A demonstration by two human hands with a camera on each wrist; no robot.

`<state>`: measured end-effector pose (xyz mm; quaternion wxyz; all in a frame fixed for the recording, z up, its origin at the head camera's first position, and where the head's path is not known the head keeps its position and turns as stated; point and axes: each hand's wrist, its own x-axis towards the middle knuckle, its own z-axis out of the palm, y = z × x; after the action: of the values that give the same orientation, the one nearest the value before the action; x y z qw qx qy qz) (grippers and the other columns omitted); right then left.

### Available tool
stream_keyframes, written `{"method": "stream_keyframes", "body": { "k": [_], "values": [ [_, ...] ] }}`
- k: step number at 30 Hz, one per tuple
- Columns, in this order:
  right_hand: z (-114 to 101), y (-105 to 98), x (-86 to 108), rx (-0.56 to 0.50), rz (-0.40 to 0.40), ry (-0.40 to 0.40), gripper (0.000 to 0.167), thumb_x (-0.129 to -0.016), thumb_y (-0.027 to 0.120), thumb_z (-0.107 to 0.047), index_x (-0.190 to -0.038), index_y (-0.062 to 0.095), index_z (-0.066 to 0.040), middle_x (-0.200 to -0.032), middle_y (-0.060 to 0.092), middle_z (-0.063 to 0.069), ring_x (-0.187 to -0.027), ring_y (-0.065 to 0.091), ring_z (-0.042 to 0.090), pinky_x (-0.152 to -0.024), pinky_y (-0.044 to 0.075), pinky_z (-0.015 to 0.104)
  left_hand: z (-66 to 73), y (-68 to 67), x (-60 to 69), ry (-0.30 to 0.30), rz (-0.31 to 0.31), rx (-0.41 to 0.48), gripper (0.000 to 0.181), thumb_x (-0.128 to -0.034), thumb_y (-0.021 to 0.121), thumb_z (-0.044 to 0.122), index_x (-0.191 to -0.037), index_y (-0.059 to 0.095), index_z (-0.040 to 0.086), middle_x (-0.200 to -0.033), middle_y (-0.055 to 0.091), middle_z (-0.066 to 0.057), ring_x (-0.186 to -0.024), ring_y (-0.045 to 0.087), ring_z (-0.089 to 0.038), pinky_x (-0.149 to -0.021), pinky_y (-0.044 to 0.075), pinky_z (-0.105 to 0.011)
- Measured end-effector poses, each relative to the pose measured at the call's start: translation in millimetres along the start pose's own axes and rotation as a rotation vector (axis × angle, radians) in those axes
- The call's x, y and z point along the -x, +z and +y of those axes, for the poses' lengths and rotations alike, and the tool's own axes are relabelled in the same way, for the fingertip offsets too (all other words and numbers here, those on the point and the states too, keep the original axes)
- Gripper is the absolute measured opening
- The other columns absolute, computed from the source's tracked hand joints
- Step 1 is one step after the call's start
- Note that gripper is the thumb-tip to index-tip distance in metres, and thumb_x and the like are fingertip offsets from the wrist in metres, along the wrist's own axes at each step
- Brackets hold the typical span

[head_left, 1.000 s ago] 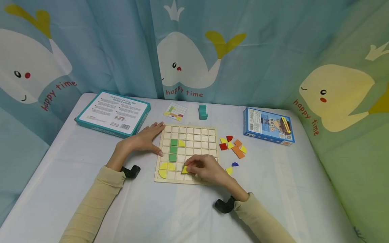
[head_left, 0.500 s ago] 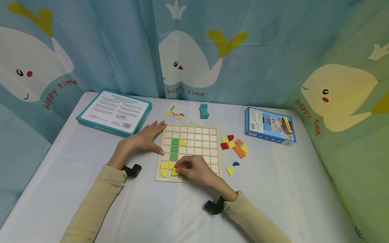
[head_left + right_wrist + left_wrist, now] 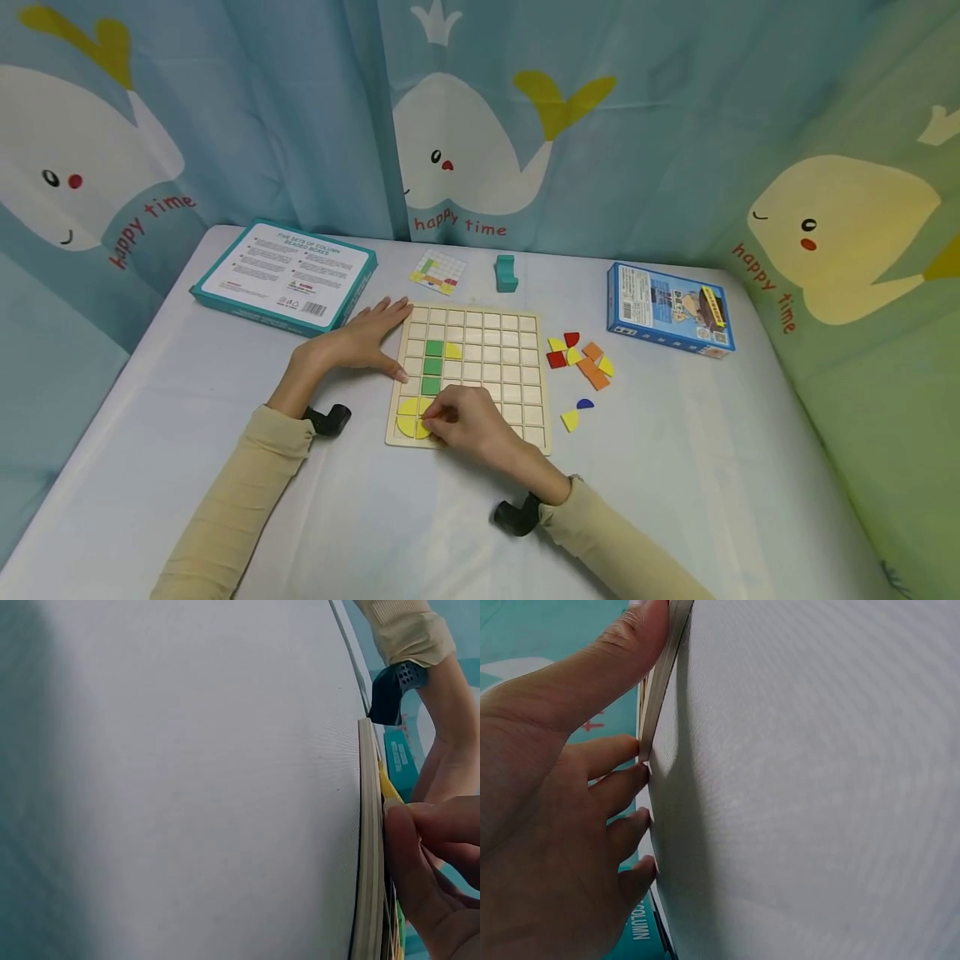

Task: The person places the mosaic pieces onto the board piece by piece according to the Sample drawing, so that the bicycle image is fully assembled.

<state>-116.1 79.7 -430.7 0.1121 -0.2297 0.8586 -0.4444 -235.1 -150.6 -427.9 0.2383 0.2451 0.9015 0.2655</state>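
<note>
A wooden grid board [image 3: 491,337] lies on the white table. My right hand [image 3: 472,425] is over its lower left part, thumb and fingertips pinching a yellow quarter-circle tile [image 3: 422,431]. That tile sits slightly tilted against the board in the right wrist view. Beside it, more yellow quarter-circle tiles [image 3: 406,426] fill neighbouring cells, partly covered by the fingers. Above them runs a column of green square tiles [image 3: 432,366], with one yellow quarter tile [image 3: 453,351] to its right. Fingers spread, my left hand [image 3: 360,343] touches the board's left edge with thumb and fingertips.
Loose red, orange and yellow tiles [image 3: 594,375] lie right of the board, with a blue half-circle tile [image 3: 585,403] nearer. Behind the board are a pattern card [image 3: 438,272] and a teal holder [image 3: 506,273]. A teal box [image 3: 288,271] and a blue box [image 3: 671,308] flank them.
My right hand has moved left across the board with the yellow quarter-circle tile, bringing it down into the lower left group of yellow tiles. The left hand stays at the board's edge.
</note>
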Motion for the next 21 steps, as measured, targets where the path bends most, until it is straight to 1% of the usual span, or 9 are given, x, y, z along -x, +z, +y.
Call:
{"method": "stream_keyframes", "body": {
  "k": [3,5,8,13,15,21],
  "values": [
    [-0.8,0.3,0.6,0.046,0.019,-0.021,0.003,-0.089,0.076,0.002,-0.089,0.077,0.000,-0.086,0.072,0.006,-0.067,0.065,0.006,-0.060,0.054,0.017,0.5,0.1,0.2,0.001,0.002,0.005,0.117,-0.0813,0.087,0.041,-0.166,0.013,0.006,-0.174,0.008,-0.011,-0.161,-0.004,-0.035,-0.130,-0.001,-0.056],
    [-0.2,-0.2,0.8,0.072,0.018,-0.031,0.005,-0.088,0.078,0.001,-0.092,0.078,-0.001,-0.088,0.072,0.005,-0.070,0.064,0.006,-0.063,0.054,0.017,0.6,0.1,0.0,0.001,0.003,0.006,0.117,-0.0811,0.087,0.041,-0.166,0.014,0.006,-0.174,0.008,-0.010,-0.161,-0.004,-0.035,-0.130,-0.001,-0.055],
    [1.4,-1.7,1.5,0.093,0.005,-0.047,0.015,-0.084,0.081,0.000,-0.098,0.077,-0.003,-0.092,0.072,0.005,-0.073,0.062,0.007,-0.066,0.053,0.017,0.2,0.0,-0.6,0.002,0.004,0.005,0.117,-0.0810,0.087,0.042,-0.166,0.014,0.006,-0.174,0.008,-0.011,-0.161,-0.003,-0.036,-0.130,-0.001,-0.056],
    [3.2,-2.9,2.0,0.074,-0.020,-0.069,0.031,-0.080,0.082,0.003,-0.109,0.070,0.000,-0.103,0.067,0.010,-0.075,0.065,0.009,-0.069,0.057,0.018,-0.6,-0.1,-1.4,-0.002,0.003,-0.002,0.117,-0.0812,0.087,0.041,-0.166,0.014,0.006,-0.174,0.008,-0.011,-0.161,-0.003,-0.036,-0.130,-0.001,-0.056],
    [2.7,-2.4,1.8,0.066,-0.025,-0.059,0.034,-0.081,0.081,0.004,-0.112,0.068,0.001,-0.106,0.065,0.012,-0.075,0.065,0.008,-0.069,0.057,0.018,-0.7,-0.2,-1.2,-0.001,0.002,-0.003,0.117,-0.0812,0.087,0.041,-0.166,0.014,0.006,-0.174,0.008,-0.012,-0.161,-0.003,-0.037,-0.130,0.000,-0.056],
    [0.1,-0.1,1.2,0.083,-0.020,-0.003,0.036,-0.081,0.080,0.004,-0.113,0.065,0.000,-0.107,0.061,0.010,-0.074,0.063,0.007,-0.066,0.054,0.017,-0.6,-0.4,-0.8,0.003,0.001,-0.004,0.117,-0.0811,0.087,0.041,-0.165,0.014,0.005,-0.174,0.008,-0.012,-0.160,-0.003,-0.037,-0.130,0.000,-0.057]
  ]
}}
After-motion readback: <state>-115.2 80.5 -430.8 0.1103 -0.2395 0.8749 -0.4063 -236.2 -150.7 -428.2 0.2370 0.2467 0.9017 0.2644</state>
